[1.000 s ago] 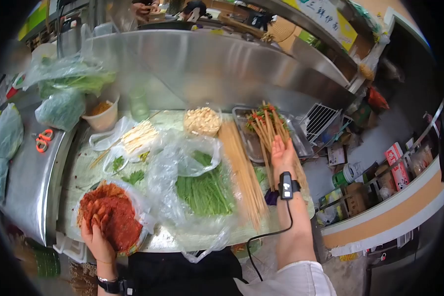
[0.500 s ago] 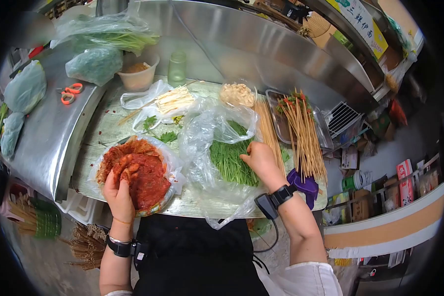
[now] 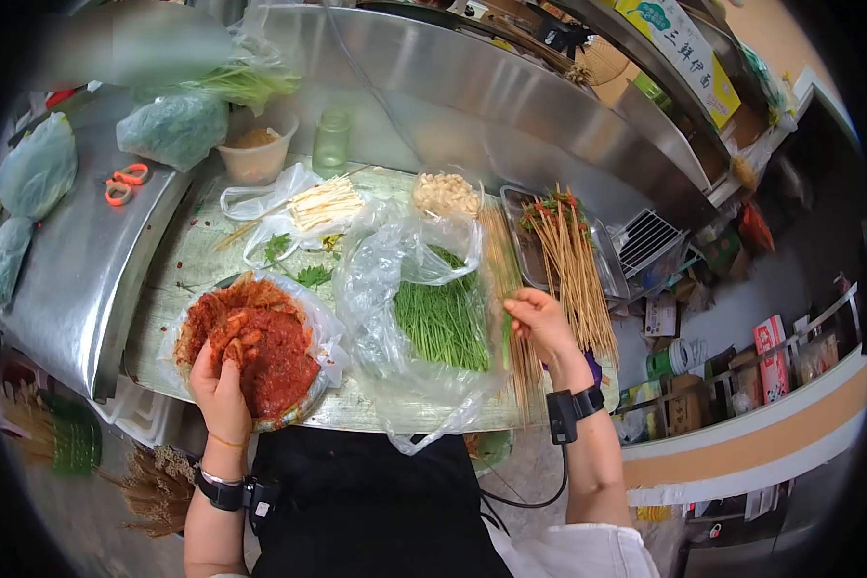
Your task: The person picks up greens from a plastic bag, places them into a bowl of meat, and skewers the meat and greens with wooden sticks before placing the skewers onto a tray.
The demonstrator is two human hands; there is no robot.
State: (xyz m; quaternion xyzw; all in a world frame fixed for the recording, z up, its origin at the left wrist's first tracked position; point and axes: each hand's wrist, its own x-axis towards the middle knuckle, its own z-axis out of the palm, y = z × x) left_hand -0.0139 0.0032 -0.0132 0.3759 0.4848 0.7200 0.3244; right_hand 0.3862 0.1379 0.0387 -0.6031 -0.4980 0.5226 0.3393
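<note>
My left hand (image 3: 223, 400) is over the bag-lined bowl (image 3: 329, 339) of thick red chili paste (image 3: 277, 349). Red paste coats its curled fingers, and I cannot make out what is between them. My right hand (image 3: 546, 332) pinches a thin green herb stem (image 3: 507, 329), which hangs over the bamboo skewers (image 3: 522, 380). To the left of that hand, the clear plastic bag (image 3: 368, 289) lies open around a pile of fine green herbs (image 3: 440, 323).
Filled skewers (image 3: 573, 279) lean across a metal tray (image 3: 522, 207). Behind are a tub of pale pieces (image 3: 447, 196), enoki mushrooms (image 3: 325, 202), a green glass (image 3: 331, 144) and a plastic tub (image 3: 258, 154). Orange-handled scissors (image 3: 125, 183) lie on the steel counter (image 3: 82, 260).
My right hand has moved right, from the herb pile to above the skewers, with a green stem now in its fingers. My left hand stays at the paste bowl. The view has shifted slightly.
</note>
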